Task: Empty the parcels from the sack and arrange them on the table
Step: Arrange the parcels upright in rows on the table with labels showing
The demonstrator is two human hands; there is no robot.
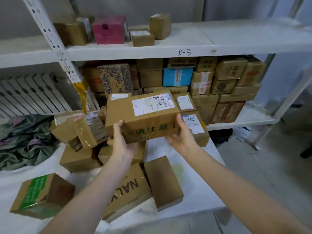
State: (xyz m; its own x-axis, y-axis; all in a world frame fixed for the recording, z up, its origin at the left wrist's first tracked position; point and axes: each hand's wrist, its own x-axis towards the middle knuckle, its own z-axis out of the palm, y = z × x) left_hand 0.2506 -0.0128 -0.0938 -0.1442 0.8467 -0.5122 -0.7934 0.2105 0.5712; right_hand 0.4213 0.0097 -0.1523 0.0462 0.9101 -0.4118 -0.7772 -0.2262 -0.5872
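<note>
One white metal rack [135,51] stood behind the big parcel [143,119], with two of its shelves in sight. The upper shelf, above and behind the big parcel, carried at least five boxes, all brown but for one pink box [109,29]. The lower shelf, straight behind the big parcel, was packed with stacked cartons too overlapped to count, one blue box [177,76] among them.

One white tabletop [185,159] spread below the big parcel and nearer to the camera. One crumpled green sack [25,137] lay on it, well to the left of the big parcel.

A heap [77,159] of brown parcels lay under and around the big parcel. At least eight could be counted, some partly hidden. Three lay nearer than the big parcel: one green-printed box [40,195] far to the near left, one lettered box [130,190] straight on the near side, and one plain box [163,181] just beside the lettered one on the right.

The big parcel was one taped brown carton with green characters on its near face and two white labels [153,103] on top. It was held over the far part of the heap. Whether its far end rested on another carton could not be told.

Two bare hands clamped it. The left hand [124,141] gripped its near left corner, thumb up the near face and fingers underneath. The right hand [181,134] gripped its near right corner the same way.
</note>
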